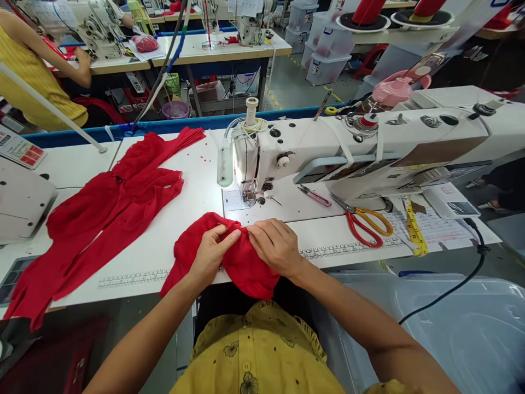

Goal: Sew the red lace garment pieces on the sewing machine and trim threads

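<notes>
Red cloth was pinched along its upper edge by left grip and right grip, at worktop front. Judged light, limp, best held by that edge; exact pinch seemed partly hidden.

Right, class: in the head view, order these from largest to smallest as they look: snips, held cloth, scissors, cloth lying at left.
1. Cloth lying at left
2. Held cloth
3. Scissors
4. Snips
</notes>
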`<state>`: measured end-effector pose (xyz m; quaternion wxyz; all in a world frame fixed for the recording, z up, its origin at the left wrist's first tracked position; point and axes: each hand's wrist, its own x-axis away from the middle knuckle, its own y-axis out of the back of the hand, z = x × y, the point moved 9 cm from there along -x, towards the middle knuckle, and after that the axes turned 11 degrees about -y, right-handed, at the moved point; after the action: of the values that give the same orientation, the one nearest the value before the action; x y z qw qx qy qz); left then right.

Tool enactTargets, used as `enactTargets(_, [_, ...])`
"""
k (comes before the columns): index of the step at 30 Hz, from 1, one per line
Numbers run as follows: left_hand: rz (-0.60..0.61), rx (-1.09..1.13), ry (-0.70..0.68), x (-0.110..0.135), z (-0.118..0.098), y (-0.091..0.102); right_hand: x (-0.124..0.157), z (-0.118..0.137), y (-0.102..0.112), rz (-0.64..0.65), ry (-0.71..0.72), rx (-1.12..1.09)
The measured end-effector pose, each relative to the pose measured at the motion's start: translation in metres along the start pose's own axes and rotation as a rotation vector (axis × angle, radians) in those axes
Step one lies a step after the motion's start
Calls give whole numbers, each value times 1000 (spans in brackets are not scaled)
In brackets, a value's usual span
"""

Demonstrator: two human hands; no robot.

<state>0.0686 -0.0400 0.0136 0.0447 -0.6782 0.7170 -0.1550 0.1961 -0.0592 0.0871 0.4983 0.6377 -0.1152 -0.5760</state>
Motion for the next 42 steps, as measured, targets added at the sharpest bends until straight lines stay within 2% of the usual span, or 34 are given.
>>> enactTargets(4, [-44, 1, -71, -7, -2, 4, -5, -18, -2, 60, -95, -55])
enactTargets(9, [-56, -3, -87, -15, -5, 6, -11, -66, -6, 76, -260, 55])
enactTargets(12, [-49, -38, -101, -17, -4, 6, -21, -89, -20, 140, -301, 124])
enactTargets(17, [-57, -68, -123, -17, -2, 9, -36, -103, -50, 264, -301, 164])
enactTargets(20, [-37, -98, -117, -17, 0, 9, -38, -105, -57, 280, -321, 203])
enactTargets(24, [-19, -123, -115, -17, 0, 7, -34, -111, -44, 220, -317, 268])
enactTargets(27, [-28, -116, -118, -16, -3, 7, -26, -133, -26, 209, -357, 408])
enactTargets(30, [-20, -104, -95, -15, -3, 5, -13, -166, -12, 270, -439, 534])
enactTargets(33, [-12, -131, -84, -14, -2, 5, 0, -189, -10, 356, -490, 537])
enactTargets(36, [-15, -172, -94, -15, -1, 7, 3, -190, -5, 331, -509, 531])
enactTargets(39, [-14, -186, -107, -15, -2, 7, 5, -169, 9, 251, -571, 505])
enactTargets(41, [-11, -195, -115, -16, -3, 6, 11, -146, 20, 211, -678, 313])
enactTargets(42, [-12, -203, -119, -17, -4, 6, 15, -131, 20, 233, -722, 132])
